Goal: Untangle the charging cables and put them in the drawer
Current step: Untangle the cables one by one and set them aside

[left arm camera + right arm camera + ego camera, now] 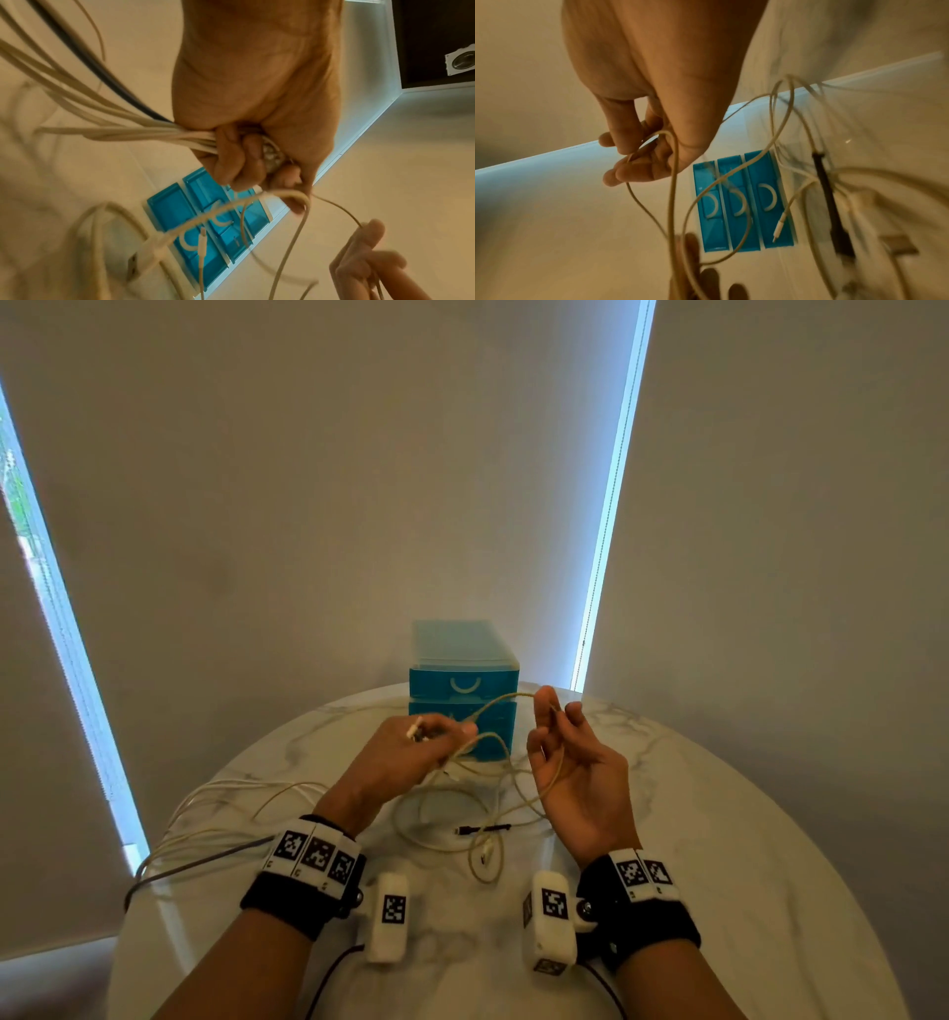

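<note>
Nearest you, loose cable loops sprawl on the desk, light, limp and quick to snag; take them near the plugs. Your left hand clamps a bunch of cables, your right hand pinches one strand. The drawers beyond look closed.

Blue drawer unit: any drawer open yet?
All shut. The blue drawer unit shows three fronts flush in the right wrist view; no cable inside that I can see.
</note>
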Available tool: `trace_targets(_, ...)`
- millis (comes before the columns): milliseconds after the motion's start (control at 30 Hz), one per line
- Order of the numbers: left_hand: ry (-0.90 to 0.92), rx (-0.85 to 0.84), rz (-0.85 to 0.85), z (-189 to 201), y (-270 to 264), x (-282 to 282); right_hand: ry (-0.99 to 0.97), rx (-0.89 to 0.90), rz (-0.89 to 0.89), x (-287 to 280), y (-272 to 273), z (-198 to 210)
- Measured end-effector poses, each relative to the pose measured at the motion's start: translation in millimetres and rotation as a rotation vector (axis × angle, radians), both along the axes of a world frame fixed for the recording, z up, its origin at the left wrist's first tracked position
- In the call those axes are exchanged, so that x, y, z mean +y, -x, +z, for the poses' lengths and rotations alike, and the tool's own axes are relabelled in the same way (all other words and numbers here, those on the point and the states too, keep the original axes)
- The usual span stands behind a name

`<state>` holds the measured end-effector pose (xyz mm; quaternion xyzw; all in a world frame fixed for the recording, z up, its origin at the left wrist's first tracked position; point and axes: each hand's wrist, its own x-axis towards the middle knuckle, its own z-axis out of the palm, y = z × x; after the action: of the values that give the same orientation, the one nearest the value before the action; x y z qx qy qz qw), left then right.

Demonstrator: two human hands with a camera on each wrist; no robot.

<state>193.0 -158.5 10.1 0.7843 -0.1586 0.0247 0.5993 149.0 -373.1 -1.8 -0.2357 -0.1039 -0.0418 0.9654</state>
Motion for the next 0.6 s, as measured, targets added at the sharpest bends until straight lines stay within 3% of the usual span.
trace_targets(133,0.211,-0.167,0.150,1.4,-6.7,3.4,0.484,0.085,-0.049,7.1,-2.9,-0.4)
trace_targets(267,0.194,-0.224,0.125,-1.7,-8.1,4.6,0.884,0.154,0.036,23.3,-4.5,-8.4)
trace_targets(400,0.205,-0.288,0.044,2.0,-2.3,3.8,1.055,0.201,0.099,18.6,-4.9,-17.8)
trace_targets(600,0.163,-0.293,-0.076,9.2,8.0,7.4,1.030,0.088,-0.227,18.2,-9.5,-15.6)
